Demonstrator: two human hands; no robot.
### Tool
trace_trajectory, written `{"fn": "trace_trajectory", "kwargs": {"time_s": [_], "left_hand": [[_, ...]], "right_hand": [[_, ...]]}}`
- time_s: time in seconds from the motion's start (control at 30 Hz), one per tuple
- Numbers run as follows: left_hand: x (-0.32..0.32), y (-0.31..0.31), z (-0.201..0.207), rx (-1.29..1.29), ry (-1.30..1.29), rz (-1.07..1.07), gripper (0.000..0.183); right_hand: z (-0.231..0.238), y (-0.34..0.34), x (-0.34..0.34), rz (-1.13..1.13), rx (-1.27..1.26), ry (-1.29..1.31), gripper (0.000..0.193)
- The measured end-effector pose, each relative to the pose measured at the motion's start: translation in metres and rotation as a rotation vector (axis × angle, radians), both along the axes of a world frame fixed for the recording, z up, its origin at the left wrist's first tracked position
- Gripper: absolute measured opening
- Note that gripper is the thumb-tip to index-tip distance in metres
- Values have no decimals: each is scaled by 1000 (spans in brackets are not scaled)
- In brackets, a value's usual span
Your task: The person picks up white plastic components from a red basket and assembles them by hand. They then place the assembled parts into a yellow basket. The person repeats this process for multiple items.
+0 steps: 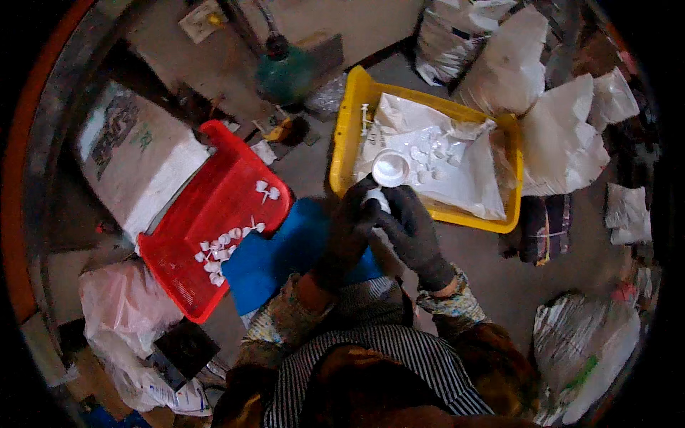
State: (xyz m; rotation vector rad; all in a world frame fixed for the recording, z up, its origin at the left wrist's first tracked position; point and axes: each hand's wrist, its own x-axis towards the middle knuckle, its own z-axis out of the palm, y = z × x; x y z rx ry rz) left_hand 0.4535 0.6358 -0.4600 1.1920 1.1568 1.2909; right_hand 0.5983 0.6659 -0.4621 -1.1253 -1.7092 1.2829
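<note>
Both my hands wear dark gloves and meet in front of my apron, at the near edge of the yellow tray (pixel 460 220). A white plastic piece (pixel 377 201) is pinched between my left hand (pixel 346 232) and my right hand (pixel 414 232). Just beyond the fingertips shows a round white cap (pixel 391 168), its hollow side up; whether it joins the held piece I cannot tell. In the yellow tray, several white caps (pixel 435 160) lie on a white sack sheet (pixel 399 114). Left of me, a red tray (pixel 207 192) holds several white caps on thin stems (pixel 217 250).
A blue sheet (pixel 278 246) lies between the red tray and my left arm. White sacks (pixel 564 143) stand at the far right, a tied dark bundle (pixel 546 227) nearer. Plastic bags (pixel 128 307) sit at lower left. A green rounded machine part (pixel 284 75) is behind the trays.
</note>
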Motion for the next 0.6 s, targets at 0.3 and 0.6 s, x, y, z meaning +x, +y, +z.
{"fn": "trace_trajectory", "kwargs": {"time_s": [0.3,0.6], "left_hand": [[2,-13,-36,-98,-5,166,31],[-19,3,-89,-288,-305,244,31]], "right_hand": [[-32,1,-15,-1,-178,260,36],[-87,20,-38,-58,-245,131,38]]}}
